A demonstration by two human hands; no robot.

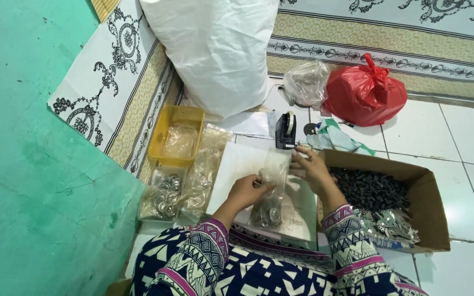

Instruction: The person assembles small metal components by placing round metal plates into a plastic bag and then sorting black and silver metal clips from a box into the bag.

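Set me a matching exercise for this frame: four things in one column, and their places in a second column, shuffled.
Things:
1. red plastic bag
2. yellow tray
3. cardboard box
4. tape dispenser

Places:
A. right of the right hand, holding dark small parts
B. far right, by the patterned wall base
C. just beyond the clear bag held in both hands
D. left, beyond the left hand, next to clear bags

Pairs: 1-B, 2-D, 3-A, 4-C
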